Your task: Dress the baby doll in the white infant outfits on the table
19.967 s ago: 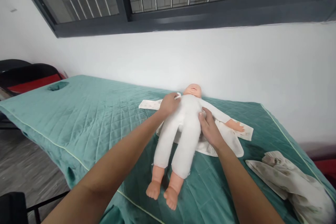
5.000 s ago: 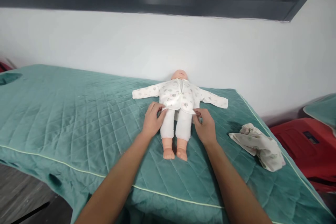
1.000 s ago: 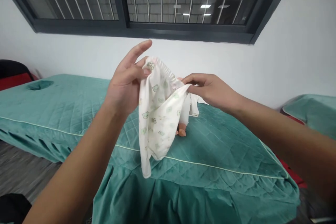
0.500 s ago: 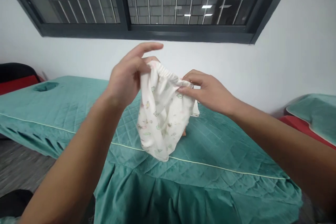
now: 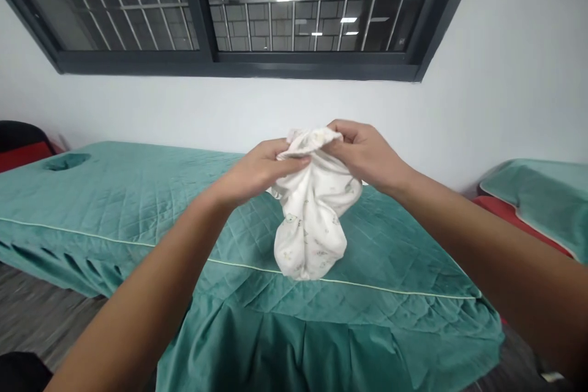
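Observation:
Both my hands hold a small white printed baby garment [image 5: 312, 220] up in the air in front of me. My left hand [image 5: 257, 171] pinches its bunched top edge from the left. My right hand [image 5: 362, 156] grips the same edge from the right, fingers closed. The cloth hangs down in a gathered bundle between them, above the green quilted bed [image 5: 138, 196]. The doll that lies on the bed is hidden behind the cloth and my hands.
The bed runs from the left to the middle, against a white wall [image 5: 482, 73] under a dark barred window [image 5: 275, 6]. A second green-covered bed [image 5: 537, 190] on a red base stands at the right. A dark chair [image 5: 18, 135] is at the far left.
My hands have come closer together and gathered the garment's waistband into a bunch. The cloth, spread open a second ago, now hangs bundled. My left fingers have closed.

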A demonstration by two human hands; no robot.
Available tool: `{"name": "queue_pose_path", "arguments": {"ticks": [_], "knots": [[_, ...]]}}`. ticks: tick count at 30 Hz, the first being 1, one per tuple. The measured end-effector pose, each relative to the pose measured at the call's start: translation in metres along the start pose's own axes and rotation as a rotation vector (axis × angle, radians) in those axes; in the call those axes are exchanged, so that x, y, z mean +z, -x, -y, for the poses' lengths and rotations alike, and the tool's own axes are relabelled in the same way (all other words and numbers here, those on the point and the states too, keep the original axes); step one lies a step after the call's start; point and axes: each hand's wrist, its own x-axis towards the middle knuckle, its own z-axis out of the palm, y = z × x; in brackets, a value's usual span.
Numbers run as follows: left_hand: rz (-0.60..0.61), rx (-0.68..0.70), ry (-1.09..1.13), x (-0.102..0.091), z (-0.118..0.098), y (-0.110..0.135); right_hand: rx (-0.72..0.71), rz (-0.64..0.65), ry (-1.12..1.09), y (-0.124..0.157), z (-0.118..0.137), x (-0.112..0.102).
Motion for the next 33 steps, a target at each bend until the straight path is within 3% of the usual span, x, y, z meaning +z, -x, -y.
{"name": "queue_pose_path", "arguments": {"ticks": [2, 5, 7, 10, 15, 17, 19, 21, 23, 25, 27, 29, 33], "knots": [[-0.073, 0.012, 0.129, 0.002, 0.005, -0.003, 0.07, 0.195, -0.012, 0.006, -0.005, -0.002], [-0.085, -0.038, 0.245, 0.01, 0.012, -0.006, 0.183, 0.44, 0.009, 0.013, -0.009, 0.001], [-0.096, -0.117, 0.291, 0.015, 0.017, -0.004, 0.258, 0.417, 0.006, 0.016, -0.011, 0.005], [-0.099, -0.22, 0.276, 0.02, 0.023, 0.002, 0.333, 0.23, -0.152, 0.018, -0.017, 0.01], [0.267, -0.22, 0.233, 0.018, 0.029, 0.009, 0.356, -0.008, -0.576, 0.018, -0.03, 0.017], [0.265, -0.26, 0.258, 0.017, 0.034, 0.009, 0.371, -0.028, -0.632, 0.019, -0.034, 0.021], [0.147, -0.266, 0.342, 0.016, 0.041, 0.009, 0.37, 0.034, -0.577, 0.021, -0.037, 0.026], [0.033, -0.241, 0.44, 0.017, 0.048, 0.008, 0.354, 0.189, -0.457, 0.025, -0.041, 0.03], [-0.024, -0.236, 0.499, 0.02, 0.055, 0.008, 0.34, 0.358, -0.361, 0.028, -0.045, 0.033], [-0.044, -0.262, 0.528, 0.024, 0.061, 0.008, 0.349, 0.436, -0.308, 0.029, -0.051, 0.036], [-0.061, -0.305, 0.549, 0.027, 0.066, 0.009, 0.369, 0.366, -0.265, 0.028, -0.056, 0.038], [-0.069, -0.349, 0.566, 0.03, 0.071, 0.012, 0.373, 0.207, -0.234, 0.024, -0.062, 0.039], [0.151, -0.461, 0.538, 0.034, 0.081, 0.02, 0.36, -0.051, -0.33, 0.016, -0.072, 0.04]]}}
